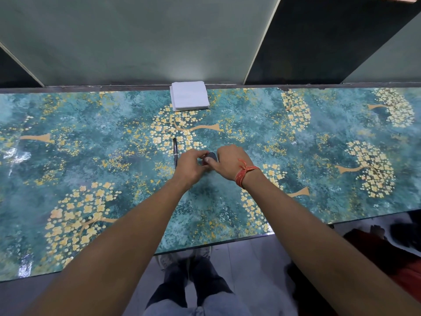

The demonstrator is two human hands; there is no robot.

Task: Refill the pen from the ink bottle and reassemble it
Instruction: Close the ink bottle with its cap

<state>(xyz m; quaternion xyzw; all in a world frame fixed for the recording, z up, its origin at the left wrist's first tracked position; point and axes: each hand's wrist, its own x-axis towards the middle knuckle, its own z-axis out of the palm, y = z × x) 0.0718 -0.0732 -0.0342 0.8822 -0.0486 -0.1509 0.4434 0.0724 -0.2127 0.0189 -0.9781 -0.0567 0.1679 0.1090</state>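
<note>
So we're right at the start of this one, looks like: both hands are on the ink bottle [206, 162], and our guess is we're getting the cap [211, 156] off. The left hand [191, 165] is curled around the bottle's side, steadying it on the table, with a bit of red showing between the fingers. The right hand [229, 163] has its fingertips pinched onto the dark round cap on top. Can't tell if the cap has loosened at all, the hands cover too much.

The pen [175, 151] is lying on the table just left of our left hand, not touching it, and it looks fully assembled, so nothing's been opened there yet. Next move probably calls for a firm hold on the bottle while the cap twists free, keeping it upright so no ink sloshes out.

The surface is a glossy table [91, 156] with a teal print of yellow blossom trees. A stack of white tissues [189, 96] sits at the far edge, well apart from the bottle. Behind that are pale and dark wall panels [136, 42].
</note>
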